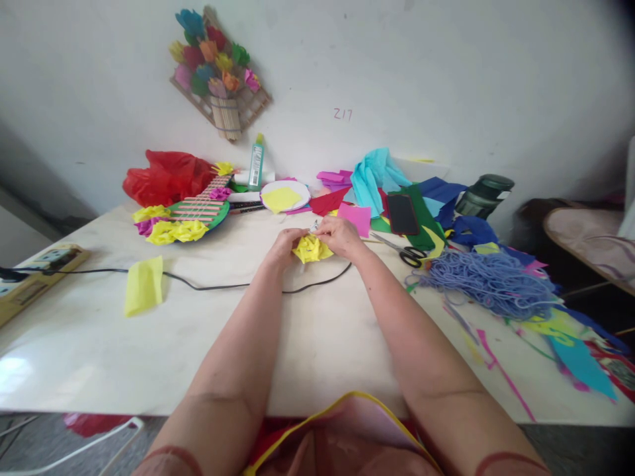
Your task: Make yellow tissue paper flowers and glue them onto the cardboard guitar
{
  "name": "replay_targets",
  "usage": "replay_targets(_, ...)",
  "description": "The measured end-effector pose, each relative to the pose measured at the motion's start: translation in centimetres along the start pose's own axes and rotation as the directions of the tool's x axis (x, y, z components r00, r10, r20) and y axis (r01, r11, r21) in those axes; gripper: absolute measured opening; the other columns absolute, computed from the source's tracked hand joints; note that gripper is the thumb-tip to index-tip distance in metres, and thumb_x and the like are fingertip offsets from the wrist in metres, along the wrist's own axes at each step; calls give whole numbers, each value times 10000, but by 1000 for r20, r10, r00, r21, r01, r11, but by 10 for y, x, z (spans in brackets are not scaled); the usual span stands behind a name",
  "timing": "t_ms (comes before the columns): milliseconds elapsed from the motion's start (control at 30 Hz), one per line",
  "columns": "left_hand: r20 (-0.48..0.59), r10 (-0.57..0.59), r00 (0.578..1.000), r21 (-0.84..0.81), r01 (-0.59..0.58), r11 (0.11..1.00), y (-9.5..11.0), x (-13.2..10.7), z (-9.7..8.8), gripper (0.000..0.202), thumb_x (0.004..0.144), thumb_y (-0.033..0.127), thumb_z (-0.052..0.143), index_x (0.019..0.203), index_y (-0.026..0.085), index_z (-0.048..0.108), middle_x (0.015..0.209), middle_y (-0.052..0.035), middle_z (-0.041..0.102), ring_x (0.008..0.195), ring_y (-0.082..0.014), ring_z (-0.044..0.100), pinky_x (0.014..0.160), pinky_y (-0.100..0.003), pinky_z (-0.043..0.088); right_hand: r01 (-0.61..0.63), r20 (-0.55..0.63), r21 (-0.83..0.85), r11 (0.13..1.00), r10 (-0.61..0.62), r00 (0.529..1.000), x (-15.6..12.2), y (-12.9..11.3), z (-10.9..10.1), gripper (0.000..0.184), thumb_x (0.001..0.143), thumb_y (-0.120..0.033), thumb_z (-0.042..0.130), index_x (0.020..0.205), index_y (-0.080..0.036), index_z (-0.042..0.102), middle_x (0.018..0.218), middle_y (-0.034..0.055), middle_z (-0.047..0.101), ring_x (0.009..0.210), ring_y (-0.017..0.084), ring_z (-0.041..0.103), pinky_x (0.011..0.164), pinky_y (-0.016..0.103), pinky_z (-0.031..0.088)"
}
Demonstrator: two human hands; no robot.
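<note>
A ruffled yellow crepe paper flower (311, 249) is between my hands above the middle of the table. My left hand (288, 244) pinches its left edge. My right hand (340, 237) is closed at its upper right side, with its fingers against the paper. A small silvery-white piece (314, 226) shows between my fingertips just above the flower; its kind is unclear. A black cable (213, 288) curves across the table below the flower. To the left lies a loose yellow crepe paper sheet (143, 285).
Scissors (404, 251), a phone (403, 213) and a blue yarn heap (491, 281) lie right. Behind are a paper plate (303, 196), a glue bottle (256, 164) and a decorated stick craft (203, 205). At left sits a power strip (44, 274); a dark jar (486, 196) stands back right.
</note>
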State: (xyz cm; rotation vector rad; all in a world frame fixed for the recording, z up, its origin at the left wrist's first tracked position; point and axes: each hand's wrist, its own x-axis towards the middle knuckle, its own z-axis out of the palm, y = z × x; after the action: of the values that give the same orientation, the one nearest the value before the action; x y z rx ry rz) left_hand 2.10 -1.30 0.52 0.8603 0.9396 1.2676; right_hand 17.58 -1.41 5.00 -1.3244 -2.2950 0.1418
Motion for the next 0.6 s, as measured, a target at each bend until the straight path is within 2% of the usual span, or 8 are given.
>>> replay_targets(200,19,49,999,71,-50,996,3,-5,1,247,549,252,729,466,158,517,455,15,493,427,-96,467,449,-237,335,-15,-27,76,997,17,999,2,4,3,164,807,-198,638,876,-235,782,990,27,726,892,158,642,723,254,449)
replay_targets(600,20,16,1000,75,-18,997,5,-6,4,191,516,257,726,474,148,575,477,-13,553,462,-122,498,481,-257,375,-46,-11,236,971,50,999,6,10,4,158,716,-119,646,772,-199,771,993,41,695,869,157,633,744,271,490)
